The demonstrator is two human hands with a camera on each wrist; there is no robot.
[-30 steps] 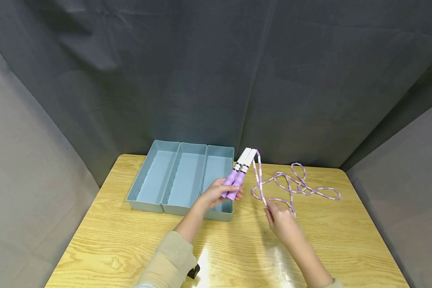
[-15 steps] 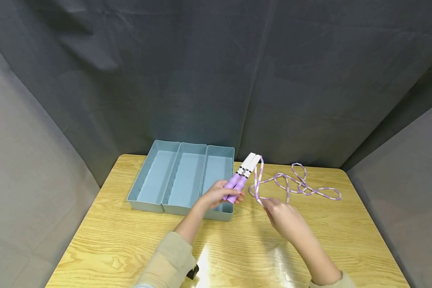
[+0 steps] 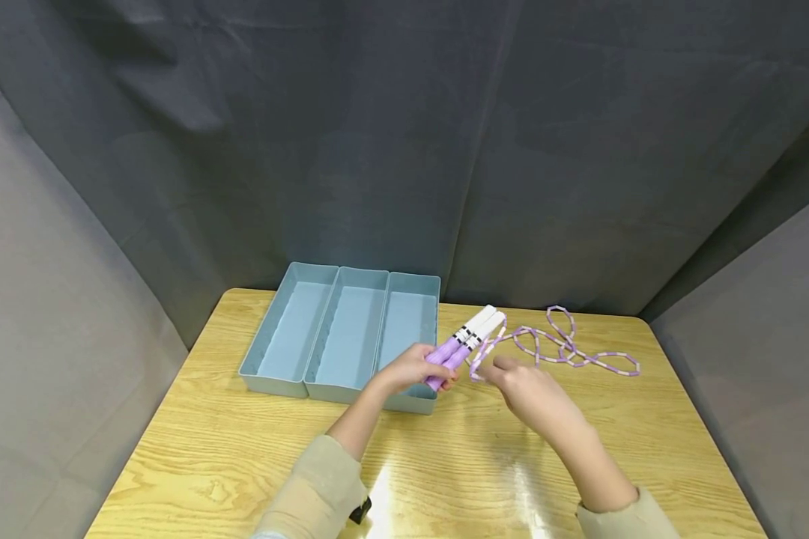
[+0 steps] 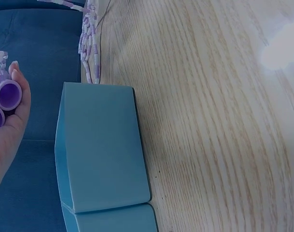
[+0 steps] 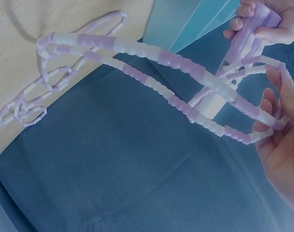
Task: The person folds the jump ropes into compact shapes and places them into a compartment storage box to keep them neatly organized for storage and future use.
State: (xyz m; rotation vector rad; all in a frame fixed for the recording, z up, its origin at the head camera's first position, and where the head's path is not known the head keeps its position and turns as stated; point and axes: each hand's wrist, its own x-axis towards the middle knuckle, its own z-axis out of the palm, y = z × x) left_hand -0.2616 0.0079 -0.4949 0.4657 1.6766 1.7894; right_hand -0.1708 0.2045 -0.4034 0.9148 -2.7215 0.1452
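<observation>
Sleeves (image 3: 320, 486) at the near edge, beige, to left and right. Just right of the left one, a small black object (image 3: 360, 511), mostly hidden. Underneath, a yellow wood-grain surface (image 3: 485, 464) with glare on its near part. A little farther and toward the right, a right hand (image 3: 532, 393) above the surface, fingers pinching a lilac-and-white beaded cord (image 5: 178, 62), the strands caught between thumb and fingers. Left of that, a left hand (image 3: 411, 370) by the near right corner of the rightmost bin (image 3: 404, 322), fingers curled round two handles (image 3: 460, 337). Handles side by side and touching, lilac toward the near end, white toward the far end, with black bands between, the pair tilted to the far right. From the white ends, cord down to the right hand; in the right wrist view, a doubled length arching from the fingers to the surface. Farther right, the rest of the cord in loose, crossing loops on the surface. To the left, three blue-grey open-topped bins (image 3: 349, 329), long and side by side. Beyond the surface's far edge, a dark grey curtain (image 3: 377, 150), with lighter grey panels (image 3: 74, 299) to left and right.
</observation>
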